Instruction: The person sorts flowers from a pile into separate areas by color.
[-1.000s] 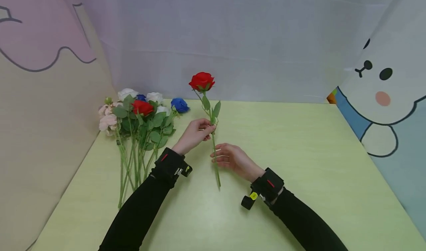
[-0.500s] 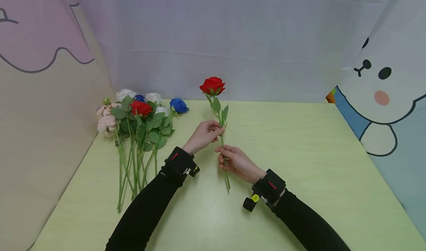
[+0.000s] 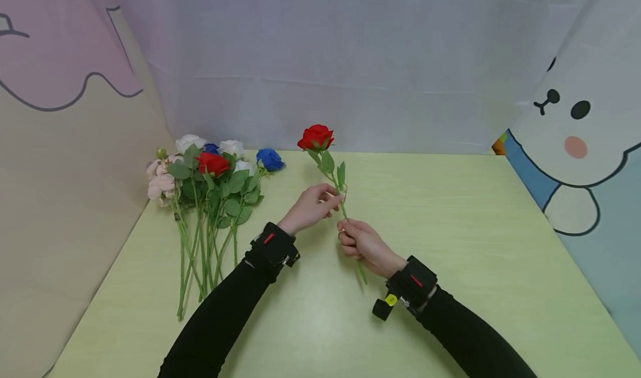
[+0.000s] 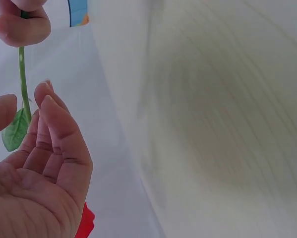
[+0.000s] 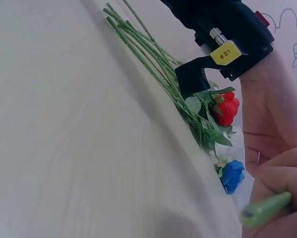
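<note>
Slim-stemmed, ruffled red rose point(image 3: 316, 137) in the right hand point(image 3: 368, 245)

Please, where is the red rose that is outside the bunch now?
In the head view, the red rose is near the centre, right of the flower bunch; it rises above the left hand, and the right hand grips its stem.

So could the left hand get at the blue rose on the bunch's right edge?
Probably yes. The right hand grips the red rose's stem, the left hand looks loose around it, and nothing visible blocks its way to the blue rose.
</note>
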A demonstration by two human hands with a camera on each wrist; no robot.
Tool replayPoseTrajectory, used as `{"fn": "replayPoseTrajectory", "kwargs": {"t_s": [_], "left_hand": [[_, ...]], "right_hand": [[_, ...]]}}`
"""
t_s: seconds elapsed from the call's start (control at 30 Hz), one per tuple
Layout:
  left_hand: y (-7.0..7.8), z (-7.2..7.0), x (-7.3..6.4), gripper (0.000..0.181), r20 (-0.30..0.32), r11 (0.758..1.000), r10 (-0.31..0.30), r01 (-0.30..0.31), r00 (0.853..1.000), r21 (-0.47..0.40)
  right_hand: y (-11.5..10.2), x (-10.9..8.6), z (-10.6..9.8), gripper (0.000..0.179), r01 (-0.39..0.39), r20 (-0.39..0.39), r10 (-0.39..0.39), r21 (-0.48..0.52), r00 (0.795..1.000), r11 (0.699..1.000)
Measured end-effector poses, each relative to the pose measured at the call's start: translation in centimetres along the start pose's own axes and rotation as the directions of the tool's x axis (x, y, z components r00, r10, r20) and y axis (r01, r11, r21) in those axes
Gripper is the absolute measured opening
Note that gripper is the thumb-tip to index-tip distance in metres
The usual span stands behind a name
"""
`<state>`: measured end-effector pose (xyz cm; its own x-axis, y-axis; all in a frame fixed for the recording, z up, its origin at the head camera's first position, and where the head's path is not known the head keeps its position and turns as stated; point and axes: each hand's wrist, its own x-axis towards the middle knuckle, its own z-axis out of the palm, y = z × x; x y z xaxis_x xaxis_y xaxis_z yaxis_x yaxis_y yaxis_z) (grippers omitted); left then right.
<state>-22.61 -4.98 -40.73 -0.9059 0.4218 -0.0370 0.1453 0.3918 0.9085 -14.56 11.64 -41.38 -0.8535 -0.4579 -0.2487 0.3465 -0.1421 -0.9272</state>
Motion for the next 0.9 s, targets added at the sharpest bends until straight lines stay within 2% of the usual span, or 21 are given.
{"fn": "replayPoseTrajectory", "kwargs": {"t_s": [0.17, 0.27, 0.4, 0.53, 0.83, 0.9], "left_hand": [[0.1, -0.4, -0.6, 0.027, -0.006, 0.994, 0.023, -0.022, 1.0, 0.11], [-0.1, -0.9, -1.1, 0.028, -0.04, 0.974, 0.047, -0.036, 0.998, 0.224], [-0.5, -1.8, -1.8, 0.03, -0.091, 0.933, 0.078, -0.04, 0.993, 0.358], [-0.8, -2.9, -2.7, 0.029, -0.114, 0.888, 0.112, -0.048, 0.987, 0.457], [-1.8, -5.4, -4.6, 0.031, -0.151, 0.802, 0.206, -0.078, 0.967, 0.593], [-2.0, -5.9, -5.0, 0.031, -0.161, 0.79, 0.224, -0.083, 0.961, 0.607]], "right_hand": [[-0.3, -0.6, -0.8, 0.026, -0.003, -0.008, 0.003, 0.011, 1.0, 1.0], [-0.4, -1.0, -1.6, 0.028, -0.004, -0.015, 0.004, 0.017, 1.0, 1.0], [-0.6, -1.6, -2.8, 0.028, -0.007, -0.017, 0.008, 0.03, 1.0, 1.0], [-0.7, -2.3, -4.1, 0.027, -0.013, -0.028, 0.014, 0.029, 1.0, 0.999], [-1.2, -4.7, -7.7, 0.027, -0.008, -0.074, 0.01, 0.024, 0.997, 1.0], [-1.3, -5.2, -8.6, 0.027, -0.005, -0.081, 0.006, 0.012, 0.997, 1.0]]}}
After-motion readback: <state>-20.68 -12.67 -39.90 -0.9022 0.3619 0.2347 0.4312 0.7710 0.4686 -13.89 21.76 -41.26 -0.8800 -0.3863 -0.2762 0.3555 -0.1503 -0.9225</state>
